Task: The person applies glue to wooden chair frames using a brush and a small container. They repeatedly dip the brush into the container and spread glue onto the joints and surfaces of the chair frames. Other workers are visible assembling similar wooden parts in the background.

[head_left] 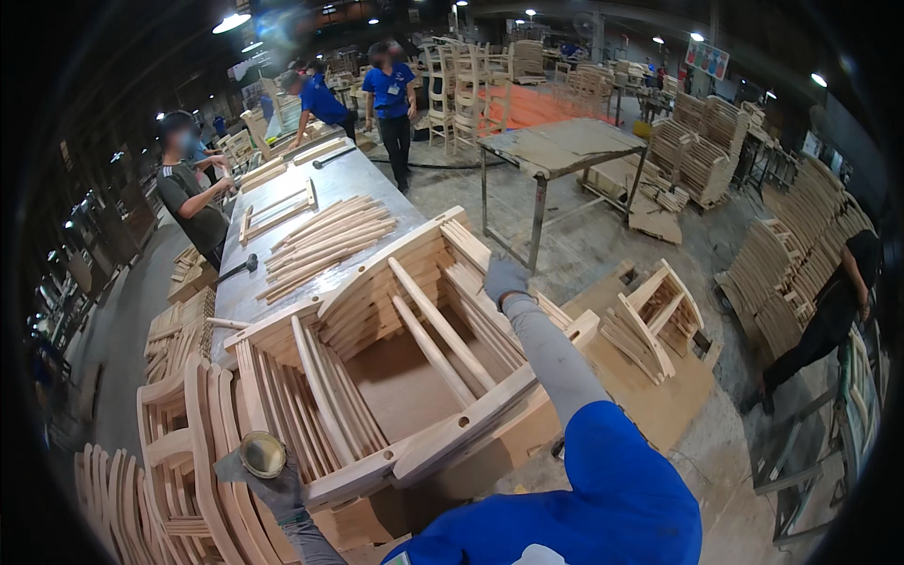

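My left hand (279, 490), in a grey glove, is closed around a small round cup (263, 456) with pale yellowish stuff in it. A flat grey piece juts out beside the cup; I cannot make out what it is. The cup is at the near left corner of a stack of ladder-like wooden frames (443, 428) with round rungs across them. My right arm reaches across to the stack's far right side. There my gloved right hand (507, 281) looks closed at the slatted frames, its fingers mostly hidden. Curved chair-back frames (193, 452) stand to the left.
A metal-topped table (377, 174) holds loose round rungs (325, 240), a black mallet (237, 267) and frame parts. A person (193, 184) works at its left side; others stand beyond. Another table (565, 141) is farther back. Frame pieces (659, 325) lie on a board at right.
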`<state>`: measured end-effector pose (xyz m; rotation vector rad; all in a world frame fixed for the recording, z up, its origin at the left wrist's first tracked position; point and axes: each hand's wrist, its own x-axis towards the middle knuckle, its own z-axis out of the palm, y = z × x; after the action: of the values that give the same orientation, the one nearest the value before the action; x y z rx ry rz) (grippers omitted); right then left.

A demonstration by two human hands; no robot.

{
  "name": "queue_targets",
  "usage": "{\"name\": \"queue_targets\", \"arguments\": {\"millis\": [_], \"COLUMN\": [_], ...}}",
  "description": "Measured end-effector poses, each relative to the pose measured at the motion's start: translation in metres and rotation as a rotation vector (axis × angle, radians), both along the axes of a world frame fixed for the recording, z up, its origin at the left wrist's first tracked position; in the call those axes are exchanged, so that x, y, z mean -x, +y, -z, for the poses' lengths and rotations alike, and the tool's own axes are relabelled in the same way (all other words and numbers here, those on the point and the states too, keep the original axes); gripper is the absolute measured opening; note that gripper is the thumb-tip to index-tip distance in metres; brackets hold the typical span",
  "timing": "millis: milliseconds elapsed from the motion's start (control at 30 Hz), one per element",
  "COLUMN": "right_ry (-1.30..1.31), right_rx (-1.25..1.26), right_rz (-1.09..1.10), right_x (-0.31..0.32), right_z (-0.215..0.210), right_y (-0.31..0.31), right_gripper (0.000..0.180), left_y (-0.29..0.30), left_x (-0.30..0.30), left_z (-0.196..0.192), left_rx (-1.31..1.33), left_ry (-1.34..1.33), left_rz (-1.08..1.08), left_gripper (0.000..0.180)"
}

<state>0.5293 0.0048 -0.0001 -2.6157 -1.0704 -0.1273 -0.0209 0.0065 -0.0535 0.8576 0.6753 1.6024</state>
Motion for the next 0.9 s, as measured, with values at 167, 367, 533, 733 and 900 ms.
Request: {"name": "queue_targets", "arguments": {"millis": [167,367,533,733,900], "right_ry": [-0.056,-0.211,-0.328,-0.138,-0.122], "right_rx": [0.041,-0.02,-0.11,0.016,0.033], "right_rz": [-0.012,0.08,0.222,0.123,0.118], "right_x": [-0.004,0.0,-0.007,0.019,0.01], "right_z": [0.01,0.027,0.034,0.018,0.012], "right_y": [0.0,0.018,0.02,0.018,0.013], "right_gripper": [0.045,0.032,0.031,0.032,0.033], "left_y": [-0.001,-0.003,0.001,-0.01,-0.01], "left_x": [0.005,0.003,-0.009,0.001,-0.009], "left_z": [0.007,0.014,0.0,-0.001,-0.005], "left_rx": [0.099,-0.124,0.098,0.042,0.101], "left_ry": [-0.38,0.208,-0.433,-0.358,-0.364], "left_rz": [0.17,-0.153,0.2,0.151,0.115], "left_gripper": [0.045,0.049,0.05,0.056,0.058]}}
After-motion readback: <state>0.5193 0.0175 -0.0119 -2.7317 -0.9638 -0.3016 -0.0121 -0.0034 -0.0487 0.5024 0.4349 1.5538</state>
